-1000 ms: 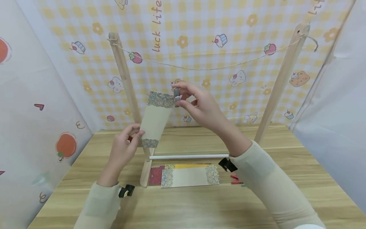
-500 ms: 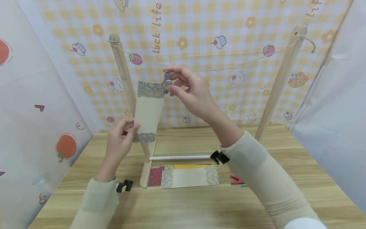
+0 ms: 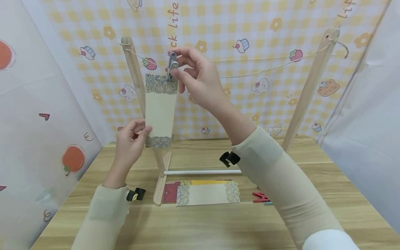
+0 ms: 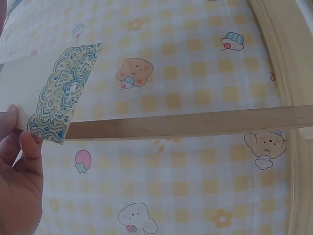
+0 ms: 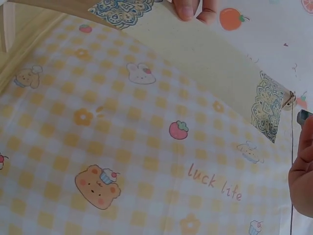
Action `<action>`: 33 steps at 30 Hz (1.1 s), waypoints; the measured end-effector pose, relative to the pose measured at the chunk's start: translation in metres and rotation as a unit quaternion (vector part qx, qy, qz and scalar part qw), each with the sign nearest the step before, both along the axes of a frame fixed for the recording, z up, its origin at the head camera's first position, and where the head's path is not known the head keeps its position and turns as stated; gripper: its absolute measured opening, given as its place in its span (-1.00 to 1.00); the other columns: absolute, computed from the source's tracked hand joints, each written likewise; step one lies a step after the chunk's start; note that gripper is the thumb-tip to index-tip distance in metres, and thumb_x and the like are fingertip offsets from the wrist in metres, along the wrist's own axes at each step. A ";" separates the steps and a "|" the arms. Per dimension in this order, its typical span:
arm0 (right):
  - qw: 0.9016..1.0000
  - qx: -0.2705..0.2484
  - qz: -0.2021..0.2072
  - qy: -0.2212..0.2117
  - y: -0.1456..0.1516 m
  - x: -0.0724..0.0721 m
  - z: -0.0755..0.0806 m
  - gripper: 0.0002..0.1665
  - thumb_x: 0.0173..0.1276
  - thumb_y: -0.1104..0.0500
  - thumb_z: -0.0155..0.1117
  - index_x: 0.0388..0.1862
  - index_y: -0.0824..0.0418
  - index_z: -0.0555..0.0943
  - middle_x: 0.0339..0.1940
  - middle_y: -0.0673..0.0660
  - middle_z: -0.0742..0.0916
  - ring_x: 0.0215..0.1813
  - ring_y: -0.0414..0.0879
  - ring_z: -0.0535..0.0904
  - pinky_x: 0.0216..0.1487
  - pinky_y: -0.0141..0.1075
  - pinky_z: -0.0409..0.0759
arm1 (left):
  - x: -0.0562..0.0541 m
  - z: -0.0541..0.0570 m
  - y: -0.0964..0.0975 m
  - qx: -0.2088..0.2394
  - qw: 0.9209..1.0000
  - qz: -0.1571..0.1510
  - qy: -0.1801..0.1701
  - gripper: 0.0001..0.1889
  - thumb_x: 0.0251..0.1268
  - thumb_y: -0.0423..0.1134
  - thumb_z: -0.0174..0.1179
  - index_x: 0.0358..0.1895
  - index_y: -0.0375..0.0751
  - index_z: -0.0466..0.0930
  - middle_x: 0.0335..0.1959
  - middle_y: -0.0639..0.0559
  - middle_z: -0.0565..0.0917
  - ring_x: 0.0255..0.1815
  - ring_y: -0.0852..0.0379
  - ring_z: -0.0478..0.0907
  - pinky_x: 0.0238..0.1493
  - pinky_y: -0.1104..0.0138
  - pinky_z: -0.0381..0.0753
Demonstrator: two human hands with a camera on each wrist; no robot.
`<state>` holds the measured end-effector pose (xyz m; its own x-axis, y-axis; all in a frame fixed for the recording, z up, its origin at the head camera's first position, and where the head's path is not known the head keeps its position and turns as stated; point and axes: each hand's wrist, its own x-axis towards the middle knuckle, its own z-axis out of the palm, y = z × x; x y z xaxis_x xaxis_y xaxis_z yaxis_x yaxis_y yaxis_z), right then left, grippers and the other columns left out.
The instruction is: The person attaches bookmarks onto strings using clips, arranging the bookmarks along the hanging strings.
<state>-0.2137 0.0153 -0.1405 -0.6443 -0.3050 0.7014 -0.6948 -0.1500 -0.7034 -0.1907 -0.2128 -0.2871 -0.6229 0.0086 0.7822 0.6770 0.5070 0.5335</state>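
My left hand [image 3: 129,142] pinches a cream paper card [image 3: 160,114] by its lower left edge, thumb in front. Blue-and-yellow lacy patterns cover both ends of the card, which stands nearly upright. Above it, my right hand [image 3: 201,81] pinches a grey clothespin [image 3: 172,65] by its handles, close to the string [image 3: 250,74]. In the head view the clothespin overlaps the card's top edge. The right wrist view shows a gap between the clothespin [image 5: 304,116] and the card's patterned end, with the string running between them.
The string sags between two wooden posts [image 3: 135,73], joined low down by a white rod [image 3: 203,172]. On the wooden table lie another cream card [image 3: 207,193], a yellow card [image 3: 206,182], a red card [image 3: 172,192] and red clothespins [image 3: 260,197]. A checkered cloth hangs behind.
Both hands have risen and moved left, bringing the card more upright. The clothespin has gone up to the string's height, over the card's top edge.
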 end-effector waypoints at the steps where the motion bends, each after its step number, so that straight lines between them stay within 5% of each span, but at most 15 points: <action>1: 1.000 -0.005 0.000 -0.004 -0.001 0.000 0.002 -0.61 0.39 0.47 0.18 0.19 0.40 0.48 -0.26 0.17 0.68 -0.68 -0.07 0.46 -0.65 -0.35 0.41 | 0.000 0.001 0.001 0.002 1.000 0.001 0.001 -0.85 0.29 -0.57 0.20 -0.11 -0.56 0.57 -0.42 -0.37 0.71 -0.71 0.51 0.27 -0.48 0.64 0.37; 7: 0.999 -0.033 -0.016 -0.036 -0.007 -0.003 0.008 -0.59 0.40 0.45 0.18 0.21 0.34 0.49 -0.26 0.13 0.68 -0.84 -0.13 0.28 -0.81 -0.33 0.26 | -0.001 0.004 0.003 0.008 1.000 0.008 -0.010 -0.87 0.32 -0.53 0.20 -0.12 -0.54 0.57 -0.42 -0.36 0.72 -0.70 0.49 0.26 -0.49 0.62 0.37; 21: 0.997 -0.060 -0.024 -0.039 -0.014 -0.019 0.024 -0.72 0.39 0.43 0.20 0.05 0.32 0.49 -0.33 0.10 0.66 -0.82 -0.16 0.25 -0.78 -0.37 0.25 | -0.007 0.011 0.012 0.043 0.999 0.013 -0.022 -0.87 0.36 -0.45 0.21 -0.16 -0.51 0.56 -0.41 -0.35 0.71 -0.74 0.41 0.24 -0.55 0.56 0.35; 29: 0.999 -0.027 -0.022 -0.028 -0.019 -0.018 0.037 -0.81 0.39 0.41 0.21 -0.08 0.25 0.47 -0.40 0.08 0.58 -0.81 -0.15 0.26 -0.76 -0.37 0.27 | -0.007 0.014 0.012 0.066 0.998 0.011 -0.023 -0.87 0.35 -0.42 0.22 -0.18 -0.49 0.58 -0.47 0.57 0.64 -0.67 0.40 0.32 -0.56 0.56 0.37; 33: 1.000 -0.004 -0.015 -0.025 -0.024 -0.017 0.037 -0.82 0.40 0.41 0.19 -0.09 0.25 0.46 -0.39 0.09 0.57 -0.80 -0.13 0.27 -0.75 -0.36 0.29 | -0.005 0.013 0.010 0.067 0.997 0.015 -0.023 -0.87 0.35 -0.43 0.22 -0.17 -0.48 0.59 -0.46 0.60 0.64 -0.66 0.40 0.33 -0.55 0.57 0.38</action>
